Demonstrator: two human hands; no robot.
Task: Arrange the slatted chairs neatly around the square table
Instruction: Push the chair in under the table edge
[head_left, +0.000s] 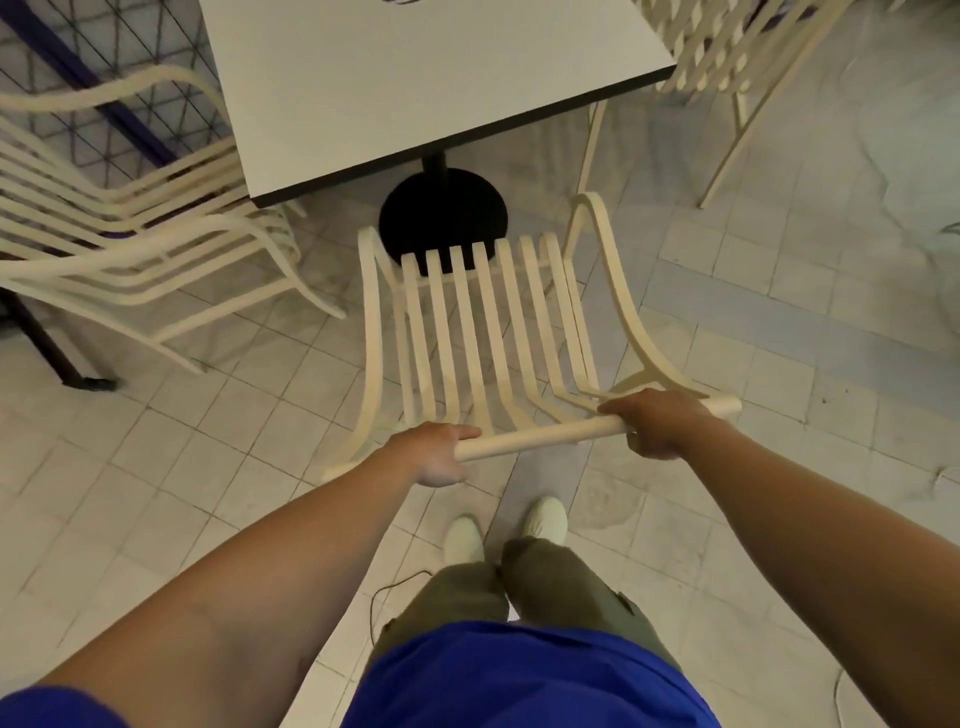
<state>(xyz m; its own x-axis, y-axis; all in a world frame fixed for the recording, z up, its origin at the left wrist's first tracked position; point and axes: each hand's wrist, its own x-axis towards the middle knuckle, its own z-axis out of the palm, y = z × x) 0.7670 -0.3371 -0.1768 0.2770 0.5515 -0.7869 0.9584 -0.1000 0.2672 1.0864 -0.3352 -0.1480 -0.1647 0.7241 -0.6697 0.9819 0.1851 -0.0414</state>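
Cream slatted chair (488, 322) before white square table (415, 78), seat front near black pedestal base (441, 208). Left hand (436, 454), right hand (654, 421) both curled round top rail (545, 434), wide apart; legs hidden, possibly tilted back.

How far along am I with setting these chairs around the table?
Looks done: the left chair sits close against the square table. In hand: left hand and right hand grip the top rail of the near chair, its seat not yet under the table. Left: push it in, then check the right chair.
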